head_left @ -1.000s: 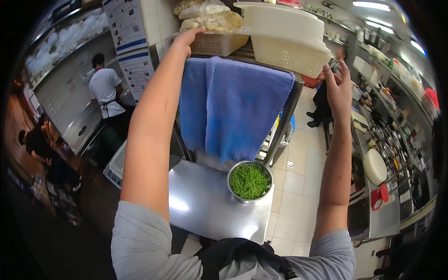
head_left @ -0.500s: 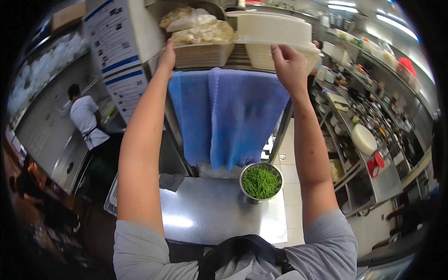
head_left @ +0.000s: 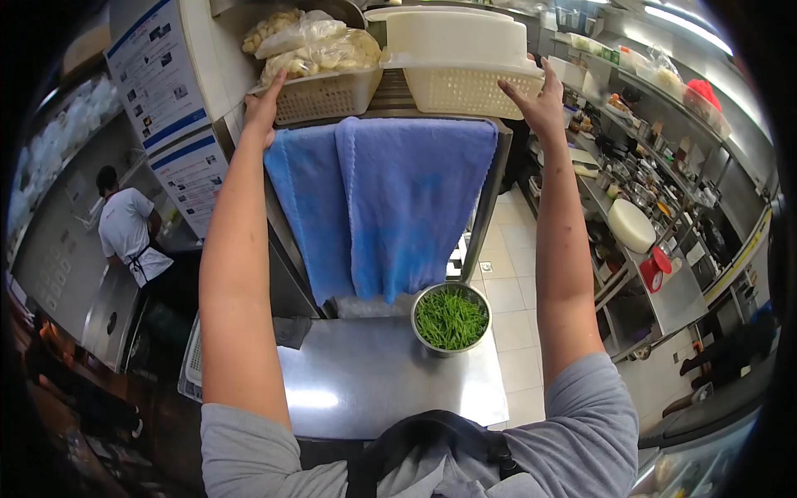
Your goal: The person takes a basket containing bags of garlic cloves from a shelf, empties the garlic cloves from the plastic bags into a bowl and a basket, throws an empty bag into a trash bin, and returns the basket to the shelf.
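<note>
My left hand [head_left: 262,112] is at the left end of a plastic basket [head_left: 328,95], thumb stretched up along its side; some fingers are hidden. Bags of pale, peeled-looking food [head_left: 324,54] fill that basket. My right hand [head_left: 540,100] is open, its thumb and fingers spread, beside the right end of a cream perforated basket [head_left: 465,93]. A white plastic tub [head_left: 457,41] sits on the cream basket. Below the baskets, a blue-purple towel [head_left: 415,199] hangs over the front of the rack [head_left: 398,104].
A metal bowl of cut green vegetables [head_left: 452,319] stands on the steel table [head_left: 382,373], with a dark cloth [head_left: 292,332] at its back left. Another person [head_left: 133,224] works at the left. Crowded steel shelves [head_left: 664,241] line the right side.
My right hand has let go near the tub's edge, spread its fingers and moved right. My left hand stays at the basket's left end. The view has shifted slightly.
</note>
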Demonstrator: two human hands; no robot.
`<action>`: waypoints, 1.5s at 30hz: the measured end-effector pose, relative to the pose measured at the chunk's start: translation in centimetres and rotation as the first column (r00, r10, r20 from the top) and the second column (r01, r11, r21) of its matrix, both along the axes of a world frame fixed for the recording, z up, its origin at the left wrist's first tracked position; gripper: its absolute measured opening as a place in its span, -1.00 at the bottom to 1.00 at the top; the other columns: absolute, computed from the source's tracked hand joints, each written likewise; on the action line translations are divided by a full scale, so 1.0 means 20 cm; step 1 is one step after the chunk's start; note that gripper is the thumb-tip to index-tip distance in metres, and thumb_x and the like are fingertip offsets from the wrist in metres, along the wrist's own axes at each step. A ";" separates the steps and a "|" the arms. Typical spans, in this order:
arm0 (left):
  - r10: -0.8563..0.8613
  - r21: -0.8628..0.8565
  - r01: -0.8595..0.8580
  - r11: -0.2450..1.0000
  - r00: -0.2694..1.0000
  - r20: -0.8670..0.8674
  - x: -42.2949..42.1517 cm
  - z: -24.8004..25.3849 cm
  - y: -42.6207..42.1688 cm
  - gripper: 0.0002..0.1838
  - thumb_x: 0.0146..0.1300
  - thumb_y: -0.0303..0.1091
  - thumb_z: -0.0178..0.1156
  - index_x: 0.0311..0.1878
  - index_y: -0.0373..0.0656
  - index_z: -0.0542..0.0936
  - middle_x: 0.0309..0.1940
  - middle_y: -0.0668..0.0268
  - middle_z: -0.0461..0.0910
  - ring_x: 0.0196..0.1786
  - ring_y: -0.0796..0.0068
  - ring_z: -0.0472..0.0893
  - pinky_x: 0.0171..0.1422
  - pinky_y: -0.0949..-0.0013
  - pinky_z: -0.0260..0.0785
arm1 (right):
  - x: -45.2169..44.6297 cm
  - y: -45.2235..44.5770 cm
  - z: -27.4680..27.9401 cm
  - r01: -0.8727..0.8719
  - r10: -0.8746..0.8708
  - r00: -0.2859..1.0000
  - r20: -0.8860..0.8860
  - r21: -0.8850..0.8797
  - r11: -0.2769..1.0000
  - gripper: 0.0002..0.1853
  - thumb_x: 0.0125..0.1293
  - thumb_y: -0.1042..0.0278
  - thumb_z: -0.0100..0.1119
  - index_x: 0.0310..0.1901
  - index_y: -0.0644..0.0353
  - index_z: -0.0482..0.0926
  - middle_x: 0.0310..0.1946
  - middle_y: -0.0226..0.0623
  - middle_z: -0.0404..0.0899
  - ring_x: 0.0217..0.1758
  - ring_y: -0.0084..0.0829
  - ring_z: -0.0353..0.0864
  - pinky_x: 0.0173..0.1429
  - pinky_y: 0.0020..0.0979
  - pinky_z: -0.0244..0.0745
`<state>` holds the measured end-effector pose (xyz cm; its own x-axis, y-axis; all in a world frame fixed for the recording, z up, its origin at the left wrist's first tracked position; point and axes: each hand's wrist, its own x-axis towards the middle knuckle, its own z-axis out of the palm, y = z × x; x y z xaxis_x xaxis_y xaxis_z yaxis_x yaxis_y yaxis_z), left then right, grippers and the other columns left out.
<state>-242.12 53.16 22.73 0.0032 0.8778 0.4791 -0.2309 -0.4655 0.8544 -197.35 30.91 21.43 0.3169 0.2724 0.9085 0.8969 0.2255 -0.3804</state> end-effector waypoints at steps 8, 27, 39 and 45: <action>0.651 0.443 -0.513 0.735 0.717 -0.249 0.04 -0.04 -0.12 0.26 -0.01 0.31 0.56 0.49 -0.31 0.09 0.39 -0.24 0.18 0.42 -0.14 0.36 0.43 0.00 0.36 | 0.04 -0.08 -0.04 -0.457 0.456 0.887 -0.080 0.001 0.890 0.20 0.10 -0.08 0.61 0.58 0.24 0.02 0.51 0.04 0.13 0.58 0.08 0.15 0.57 -0.04 0.23; 0.983 0.993 -0.037 0.111 0.154 -0.104 0.14 0.06 -0.21 -0.82 0.39 -0.27 0.09 -0.02 0.12 0.62 -0.11 0.42 0.62 0.06 0.26 0.64 0.09 0.10 0.55 | 0.14 0.04 0.00 -0.226 0.204 0.957 -0.207 -0.091 0.970 0.07 0.25 -0.30 0.40 0.53 0.31 0.15 0.53 0.17 0.21 0.62 0.01 0.18 0.59 -0.16 0.18; 0.970 1.000 0.012 -0.009 0.241 0.006 0.05 0.11 -0.25 -0.85 0.33 -0.30 0.17 -0.09 0.19 0.64 -0.25 0.51 0.63 -0.15 0.40 0.71 -0.14 0.23 0.63 | -0.11 -0.23 -0.12 -0.027 0.034 0.984 -0.174 0.041 0.999 -0.03 0.26 -0.13 0.44 0.49 0.36 0.23 0.38 0.17 0.35 0.49 -0.03 0.35 0.51 -0.13 0.25; 0.969 0.999 0.051 0.004 0.248 -0.017 -0.01 0.11 -0.32 -0.86 0.35 -0.29 0.17 -0.08 0.18 0.64 -0.26 0.50 0.62 -0.20 0.37 0.71 -0.18 0.23 0.64 | -0.12 -0.20 -0.03 0.395 -0.387 0.914 -0.120 0.057 0.917 0.24 0.02 -0.26 0.59 0.54 0.30 0.09 0.36 0.25 0.35 0.44 0.05 0.44 0.43 -0.10 0.39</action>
<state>-242.37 46.82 24.99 0.5087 -0.1119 0.8536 0.7459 -0.4378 -0.5019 -199.74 26.95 20.77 0.4770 0.0366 0.8782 0.8759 -0.1024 -0.4715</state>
